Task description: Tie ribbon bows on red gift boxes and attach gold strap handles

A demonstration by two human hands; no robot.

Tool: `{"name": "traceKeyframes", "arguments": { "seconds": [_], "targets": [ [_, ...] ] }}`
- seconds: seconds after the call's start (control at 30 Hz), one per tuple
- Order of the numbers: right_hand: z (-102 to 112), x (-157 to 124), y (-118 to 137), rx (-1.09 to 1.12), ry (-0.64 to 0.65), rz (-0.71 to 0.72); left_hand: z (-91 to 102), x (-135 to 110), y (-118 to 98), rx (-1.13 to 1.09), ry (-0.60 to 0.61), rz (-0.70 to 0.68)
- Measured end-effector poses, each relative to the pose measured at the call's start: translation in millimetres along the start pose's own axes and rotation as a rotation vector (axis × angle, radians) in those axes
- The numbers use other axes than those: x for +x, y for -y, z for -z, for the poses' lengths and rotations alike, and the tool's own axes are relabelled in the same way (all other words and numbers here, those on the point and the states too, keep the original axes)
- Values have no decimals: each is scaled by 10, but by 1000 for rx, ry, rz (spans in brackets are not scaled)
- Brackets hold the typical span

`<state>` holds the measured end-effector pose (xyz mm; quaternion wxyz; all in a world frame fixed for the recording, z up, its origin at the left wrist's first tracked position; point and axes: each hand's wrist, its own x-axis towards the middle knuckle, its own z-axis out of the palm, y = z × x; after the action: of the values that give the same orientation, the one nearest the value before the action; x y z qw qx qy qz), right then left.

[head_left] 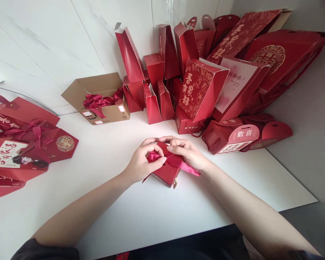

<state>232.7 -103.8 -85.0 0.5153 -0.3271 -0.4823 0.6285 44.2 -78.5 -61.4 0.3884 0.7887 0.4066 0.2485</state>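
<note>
A small red gift box lies on the white table in front of me, between my two hands. Across its top runs a crimson ribbon, knotted or crossed near the middle, with one tail hanging to the right. My left hand pinches the ribbon at the left of the knot between thumb and index finger. From the other side, my right hand grips the ribbon near the box's top, thumb pressed on it. A gold tassel-like trim shows at the box's lower right corner. The fingers hide the box's far side.
An open cardboard box filled with crimson ribbons stands at the back. Red gift boxes and bags are stacked from the back middle to the right wall. More red boxes with bows lie at the left. The table's edge runs at the right.
</note>
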Motion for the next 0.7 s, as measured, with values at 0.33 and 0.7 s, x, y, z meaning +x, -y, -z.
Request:
{"name": "traceKeyframes", "arguments": {
  "seconds": [0.33, 0.7],
  "targets": [
    [-10, 2, -27, 102, -47, -48, -1, 26, 28, -30, 10, -5],
    [73, -29, 56, -424, -27, 127, -10, 8, 52, -60, -5, 13]
  ]
}}
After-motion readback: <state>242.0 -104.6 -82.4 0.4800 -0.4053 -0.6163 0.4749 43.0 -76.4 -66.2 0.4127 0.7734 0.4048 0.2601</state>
